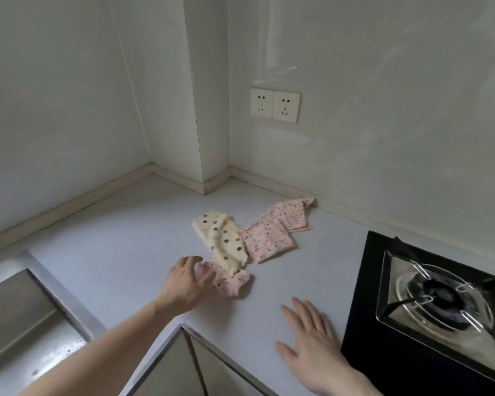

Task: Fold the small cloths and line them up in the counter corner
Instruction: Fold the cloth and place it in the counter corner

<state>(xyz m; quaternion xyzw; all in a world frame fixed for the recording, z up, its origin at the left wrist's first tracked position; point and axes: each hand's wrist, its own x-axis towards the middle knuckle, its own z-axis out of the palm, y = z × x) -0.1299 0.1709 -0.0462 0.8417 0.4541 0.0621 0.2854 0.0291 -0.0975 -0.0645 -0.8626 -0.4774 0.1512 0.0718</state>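
Note:
Several small cloths lie bunched on the pale counter (120, 247). A cream cloth with dark dots (222, 238) sits in the middle. A pink speckled cloth (269, 241) lies to its right, and another pink speckled cloth (293, 214) lies behind that one by the wall. A crumpled pink cloth (230, 281) pokes out under the cream one's near end. My left hand (187, 284) hovers with fingers spread, its fingertips touching the crumpled pink cloth. My right hand (312, 338) rests flat on the counter, apart from the cloths. The counter corner (155, 174) holds nothing.
A steel sink (20, 318) is set into the counter at the left. A black gas hob with a burner (440, 298) lies at the right. Two wall sockets (275, 105) sit above the cloths. A wall pillar (209, 138) juts out at the corner.

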